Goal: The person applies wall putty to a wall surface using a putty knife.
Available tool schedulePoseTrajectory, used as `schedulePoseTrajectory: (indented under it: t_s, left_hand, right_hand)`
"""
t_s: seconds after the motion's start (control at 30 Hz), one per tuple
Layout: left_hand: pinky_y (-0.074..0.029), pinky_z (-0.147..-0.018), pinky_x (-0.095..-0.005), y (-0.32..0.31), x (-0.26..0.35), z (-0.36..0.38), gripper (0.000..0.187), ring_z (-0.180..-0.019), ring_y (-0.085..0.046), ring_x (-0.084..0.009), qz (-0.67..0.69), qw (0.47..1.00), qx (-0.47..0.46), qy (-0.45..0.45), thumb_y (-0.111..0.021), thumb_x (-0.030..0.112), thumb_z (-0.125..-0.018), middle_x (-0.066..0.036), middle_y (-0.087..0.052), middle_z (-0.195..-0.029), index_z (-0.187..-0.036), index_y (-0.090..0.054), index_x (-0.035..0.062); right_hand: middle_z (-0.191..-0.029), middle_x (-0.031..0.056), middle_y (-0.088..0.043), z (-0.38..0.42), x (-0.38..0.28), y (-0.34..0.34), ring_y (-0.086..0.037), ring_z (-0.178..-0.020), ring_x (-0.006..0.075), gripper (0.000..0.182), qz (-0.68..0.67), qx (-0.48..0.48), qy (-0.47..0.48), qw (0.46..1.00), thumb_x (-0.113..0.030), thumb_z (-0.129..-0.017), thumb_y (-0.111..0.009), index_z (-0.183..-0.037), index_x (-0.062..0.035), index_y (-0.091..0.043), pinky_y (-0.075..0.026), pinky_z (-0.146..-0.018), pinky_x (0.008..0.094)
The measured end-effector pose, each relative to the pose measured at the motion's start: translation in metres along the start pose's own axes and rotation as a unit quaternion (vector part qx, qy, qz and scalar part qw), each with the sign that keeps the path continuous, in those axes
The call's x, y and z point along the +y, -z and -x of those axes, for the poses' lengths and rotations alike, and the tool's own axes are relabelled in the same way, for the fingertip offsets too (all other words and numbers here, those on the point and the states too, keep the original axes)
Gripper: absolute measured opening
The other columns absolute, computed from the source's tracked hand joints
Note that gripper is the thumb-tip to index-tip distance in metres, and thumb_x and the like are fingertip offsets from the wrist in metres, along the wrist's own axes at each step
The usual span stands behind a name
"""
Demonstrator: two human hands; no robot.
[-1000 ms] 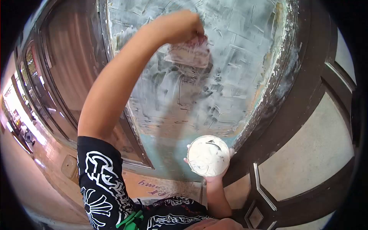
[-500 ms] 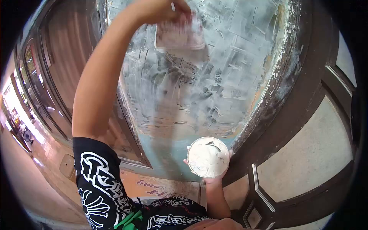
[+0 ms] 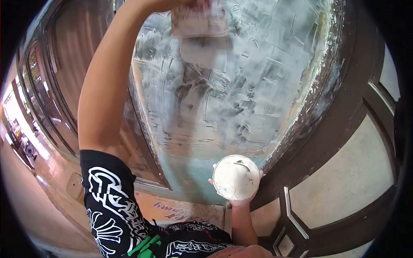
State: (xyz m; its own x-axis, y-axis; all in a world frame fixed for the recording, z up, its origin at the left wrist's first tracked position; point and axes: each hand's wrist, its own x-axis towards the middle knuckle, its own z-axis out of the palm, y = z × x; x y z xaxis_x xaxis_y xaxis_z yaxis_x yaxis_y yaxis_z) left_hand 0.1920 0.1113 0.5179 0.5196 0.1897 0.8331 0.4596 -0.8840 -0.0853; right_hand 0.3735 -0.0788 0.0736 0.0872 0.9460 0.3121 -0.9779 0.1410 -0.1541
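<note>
Up at the top edge, my left hand (image 3: pixel 165 4) is closed on a wide putty knife (image 3: pixel 200 23), its broad flat blade facing the wall; fingers and handle are mostly cut off and blurred. The wall panel (image 3: pixel 241 92) before me carries streaky white and grey smears over a darker, partly bluish and tan surface. Lower down, my right hand (image 3: pixel 241 203) grips a round tub (image 3: pixel 218 189) from below and around its sides. Thick white putty (image 3: pixel 235 176) fills the tub, with a dark mark and ridges on top.
A dark wooden frame with pale panels (image 3: pixel 344 172) rises on the right. To the left stand a brown door (image 3: pixel 77 51) and glass panes. An orange mat with lettering (image 3: pixel 172 210) lies on the floor below.
My left hand and the putty knife have moved upward along the wall, partly out of view. The tub in my right hand has shifted very slightly right and down.
</note>
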Motion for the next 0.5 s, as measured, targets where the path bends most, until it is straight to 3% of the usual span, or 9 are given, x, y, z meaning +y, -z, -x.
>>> schedulePoseTrajectory:
  t_s: [0.07, 0.1, 0.13, 0.2, 0.3, 0.4, 0.47, 0.5]
  left_hand:
    - [-0.054, -0.073, -0.0369, -0.002, 0.019, 0.016, 0.026, -0.076, -0.069, -0.022, 0.011, 0.986, -0.164, 0.01, -0.066, -0.001, -0.078, -0.017, -0.074, -0.09, -0.101, -0.076, 0.0049]
    - [-0.055, -0.077, -0.0372, -0.035, -0.017, 0.021, 0.03, -0.085, -0.07, -0.029, 0.011, 0.987, -0.136, -0.08, -0.071, 0.003, -0.078, -0.016, -0.073, -0.096, -0.107, -0.074, 0.0038]
    - [-0.055, -0.077, -0.0364, -0.044, -0.019, 0.022, 0.029, -0.083, -0.071, -0.0271, -0.009, 0.984, -0.163, -0.069, -0.071, 0.003, -0.078, -0.015, -0.074, -0.095, -0.107, -0.074, 0.0036]
    - [-0.055, -0.079, -0.0353, -0.061, -0.041, 0.021, 0.028, -0.082, -0.071, -0.0245, -0.075, 0.982, -0.081, -0.153, -0.07, 0.003, -0.079, -0.013, -0.075, -0.094, -0.107, -0.074, 0.0039]
    - [-0.054, -0.068, -0.0365, -0.039, -0.057, -0.012, 0.025, -0.073, -0.069, -0.0215, 0.007, 0.991, -0.06, -0.117, -0.066, -0.003, -0.076, -0.018, -0.073, -0.085, -0.098, -0.075, 0.0046]
    - [-0.054, -0.067, -0.036, -0.005, -0.065, -0.031, 0.024, -0.071, -0.068, -0.021, 0.078, 0.997, 0.006, -0.029, -0.068, 0.002, -0.082, -0.016, -0.075, -0.089, -0.105, -0.075, 0.0049]
    - [-0.054, -0.067, -0.0347, 0.018, -0.043, -0.019, 0.025, -0.073, -0.069, -0.0201, -0.021, 1.0, 0.007, 0.005, -0.069, 0.003, -0.084, -0.014, -0.075, -0.089, -0.108, -0.075, 0.0043]
    - [-0.055, -0.068, -0.0339, 0.017, -0.052, -0.017, 0.023, -0.074, -0.069, -0.0198, -0.018, 1.0, 0.007, -0.019, -0.069, 0.002, -0.085, -0.014, -0.075, -0.09, -0.108, -0.075, 0.0038]
  right_hand:
    - [-0.153, 0.0214, -0.037, -0.003, 0.003, 0.004, -0.03, -0.14, 0.0534, 0.091, 0.03, -0.022, 0.013, 0.999, -0.081, -0.084, -0.046, -0.148, -0.0161, -0.043, -0.02, -0.107, 0.0801]
    - [-0.154, 0.0215, -0.037, -0.005, 0.005, 0.003, -0.03, -0.14, 0.0536, 0.092, 0.031, -0.02, 0.009, 0.999, -0.081, -0.084, -0.045, -0.148, -0.0162, -0.043, -0.02, -0.107, 0.0802]
    - [-0.154, 0.0215, -0.037, -0.006, 0.006, 0.002, -0.03, -0.14, 0.0538, 0.092, 0.033, -0.017, 0.005, 0.999, -0.081, -0.084, -0.044, -0.149, -0.0162, -0.042, -0.02, -0.106, 0.0803]
    - [-0.154, 0.0207, -0.037, -0.006, 0.012, 0.004, -0.03, -0.14, 0.0538, 0.092, 0.026, -0.014, 0.009, 1.0, -0.082, -0.084, -0.043, -0.149, -0.0163, -0.042, -0.02, -0.106, 0.0804]
    - [-0.154, 0.0182, -0.038, -0.011, 0.02, 0.002, -0.032, -0.139, 0.0532, 0.092, 0.014, 0.01, 0.015, 1.0, -0.083, -0.083, -0.043, -0.148, -0.0173, -0.043, -0.021, -0.106, 0.0804]
    - [-0.154, 0.0179, -0.039, -0.012, 0.024, 0.0, -0.032, -0.139, 0.0531, 0.092, 0.013, 0.019, 0.036, 0.999, -0.083, -0.082, -0.044, -0.148, -0.018, -0.043, -0.021, -0.106, 0.0802]
    - [-0.153, 0.018, -0.039, -0.012, 0.025, 0.001, -0.032, -0.139, 0.053, 0.092, 0.027, 0.019, 0.045, 0.998, -0.083, -0.082, -0.044, -0.148, -0.018, -0.043, -0.021, -0.106, 0.0801]
    - [-0.153, 0.0181, -0.039, -0.012, 0.026, 0.001, -0.032, -0.139, 0.0529, 0.092, 0.038, 0.02, 0.049, 0.998, -0.083, -0.082, -0.043, -0.148, -0.018, -0.043, -0.021, -0.106, 0.0801]
